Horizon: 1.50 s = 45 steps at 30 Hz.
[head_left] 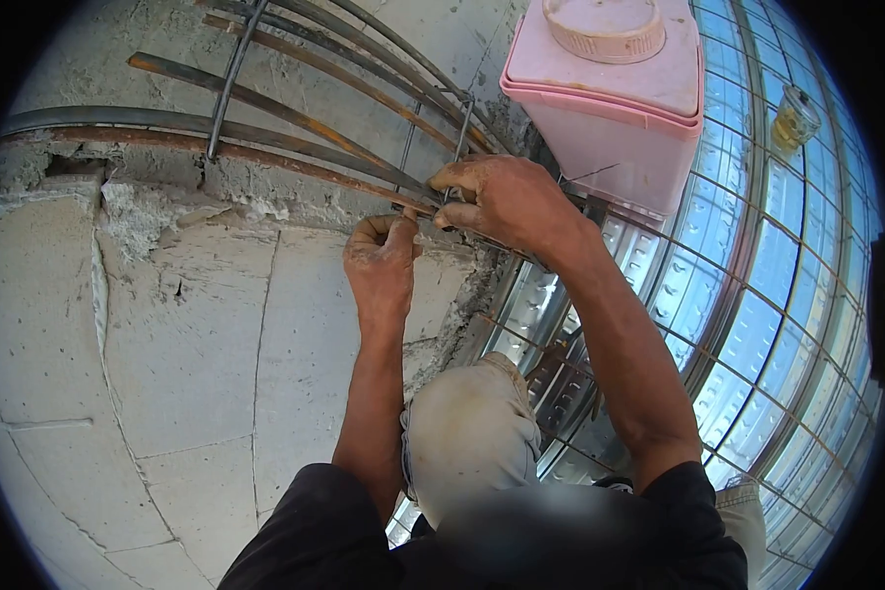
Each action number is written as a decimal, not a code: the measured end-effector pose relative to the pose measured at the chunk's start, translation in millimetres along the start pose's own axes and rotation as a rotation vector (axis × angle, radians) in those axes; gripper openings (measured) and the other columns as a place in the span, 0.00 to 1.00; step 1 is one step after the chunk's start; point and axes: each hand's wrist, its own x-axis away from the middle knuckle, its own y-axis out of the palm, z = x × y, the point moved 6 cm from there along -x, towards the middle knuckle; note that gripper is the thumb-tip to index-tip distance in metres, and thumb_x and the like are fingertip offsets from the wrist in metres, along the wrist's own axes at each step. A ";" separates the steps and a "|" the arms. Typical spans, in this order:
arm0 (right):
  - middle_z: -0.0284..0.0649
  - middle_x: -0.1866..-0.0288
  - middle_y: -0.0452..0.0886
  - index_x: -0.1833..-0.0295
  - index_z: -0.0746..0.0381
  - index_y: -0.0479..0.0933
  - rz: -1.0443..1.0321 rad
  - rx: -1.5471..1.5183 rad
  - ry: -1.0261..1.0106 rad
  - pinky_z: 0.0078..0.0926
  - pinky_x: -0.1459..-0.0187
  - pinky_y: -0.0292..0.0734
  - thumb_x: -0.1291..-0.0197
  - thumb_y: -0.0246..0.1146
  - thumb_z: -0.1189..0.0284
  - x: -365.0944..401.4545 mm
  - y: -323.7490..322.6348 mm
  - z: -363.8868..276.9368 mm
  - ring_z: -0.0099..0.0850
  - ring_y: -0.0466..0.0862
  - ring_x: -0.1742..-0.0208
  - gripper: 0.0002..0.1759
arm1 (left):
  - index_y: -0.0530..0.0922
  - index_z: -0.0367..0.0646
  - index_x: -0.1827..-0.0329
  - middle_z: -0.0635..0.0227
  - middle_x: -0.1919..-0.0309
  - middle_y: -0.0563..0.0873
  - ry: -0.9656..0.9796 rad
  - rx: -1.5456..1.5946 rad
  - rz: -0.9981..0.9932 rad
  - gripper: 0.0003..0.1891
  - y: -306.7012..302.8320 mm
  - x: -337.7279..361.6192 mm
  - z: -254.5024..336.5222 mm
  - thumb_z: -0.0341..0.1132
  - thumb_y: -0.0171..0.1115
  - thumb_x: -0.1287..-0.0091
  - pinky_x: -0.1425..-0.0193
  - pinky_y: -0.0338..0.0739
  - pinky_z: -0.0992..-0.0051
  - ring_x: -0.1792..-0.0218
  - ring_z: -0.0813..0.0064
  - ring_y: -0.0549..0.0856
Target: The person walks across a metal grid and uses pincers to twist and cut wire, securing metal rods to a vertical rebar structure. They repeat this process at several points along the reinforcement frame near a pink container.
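Several rusty rebar rods [295, 114] run along the top of the block wall, crossed by thin steel stirrups [234, 79]. At the near rods' right end, my right hand [516, 205] has its thumb and fingers curled around a rebar rod beside a stirrup. Just below and left of it, my left hand [382, 258] is closed in a pinch, its thumb and fingertips against the underside of the lowest rod. Whatever sits between those left fingertips is too small to make out. Both hands look dusty.
A pink plastic container [610, 128] with a round cap stands right of my right hand. Ribbed metal decking [678, 295] under a wire grid stretches down the right side, with a glass jar [795, 120] on it. Pale wall blocks [187, 344] fill the left; my knee [467, 428] is below.
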 end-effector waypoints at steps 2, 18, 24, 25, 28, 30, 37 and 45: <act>0.43 0.52 0.86 0.38 0.52 0.79 0.014 0.053 -0.026 0.38 0.51 0.80 0.43 0.71 0.60 0.9 4.3 0.9 0.43 0.85 0.51 0.26 | 0.80 0.40 0.63 0.72 0.74 0.82 -0.106 0.020 -0.031 0.08 3.7 4.8 -4.0 0.34 0.69 0.35 0.68 0.76 0.80 0.76 0.81 0.79; 0.43 0.64 0.84 0.40 0.65 0.77 0.479 -0.889 0.421 0.25 0.63 0.77 0.30 0.59 0.74 81.6 83.9 -7.0 0.26 0.80 0.70 0.15 | 0.81 0.48 0.58 0.73 0.62 0.86 -0.394 0.229 -0.352 0.10 9.8 8.4 -11.5 0.41 0.71 0.34 0.47 0.74 0.69 0.62 0.81 0.81; 0.50 0.54 0.85 0.43 0.64 0.78 0.528 -0.484 0.284 0.37 0.59 0.81 0.32 0.61 0.73 87.0 91.9 -20.9 0.43 0.87 0.63 0.15 | 0.81 0.47 0.56 0.69 0.59 0.84 -0.492 0.305 -0.467 0.17 12.4 -2.1 -32.5 0.46 0.75 0.38 0.49 0.75 0.68 0.57 0.73 0.81; 0.52 0.53 0.84 0.43 0.64 0.78 0.553 -0.388 0.232 0.40 0.59 0.82 0.33 0.61 0.73 87.0 91.6 -24.0 0.46 0.87 0.62 0.14 | 0.80 0.45 0.55 0.68 0.60 0.83 -0.511 0.313 -0.467 0.18 11.8 -4.0 -37.6 0.46 0.76 0.39 0.52 0.77 0.69 0.59 0.72 0.82; 0.52 0.56 0.83 0.48 0.64 0.79 0.495 -0.204 0.239 0.43 0.59 0.81 0.35 0.63 0.73 83.0 90.3 -38.1 0.50 0.85 0.62 0.12 | 0.80 0.43 0.54 0.67 0.61 0.83 -0.536 0.290 -0.517 0.20 13.4 -9.2 -39.9 0.45 0.77 0.40 0.54 0.78 0.69 0.59 0.72 0.83; 0.51 0.58 0.83 0.52 0.64 0.79 0.400 -0.106 0.264 0.44 0.59 0.81 0.36 0.63 0.72 75.2 80.1 -53.2 0.50 0.85 0.62 0.10 | 0.80 0.43 0.54 0.67 0.61 0.83 -0.513 0.297 -0.582 0.20 16.4 -15.8 -40.9 0.45 0.77 0.40 0.53 0.78 0.68 0.58 0.72 0.83; 0.45 0.63 0.84 0.58 0.62 0.82 0.244 0.170 -0.005 0.39 0.61 0.81 0.37 0.65 0.67 38.3 21.6 -67.8 0.43 0.85 0.65 0.09 | 0.82 0.46 0.56 0.70 0.61 0.84 -0.507 0.493 -0.711 0.18 27.4 -15.6 -43.7 0.47 0.76 0.41 0.50 0.76 0.66 0.55 0.73 0.82; 0.35 0.76 0.78 0.64 0.66 0.81 0.246 -0.530 0.670 0.26 0.72 0.69 0.32 0.65 0.60 50.9 41.3 19.3 0.23 0.74 0.77 0.18 | 0.82 0.45 0.51 0.65 0.53 0.82 -0.532 0.495 -0.601 0.20 28.6 -9.1 -53.1 0.47 0.75 0.39 0.40 0.74 0.62 0.46 0.66 0.80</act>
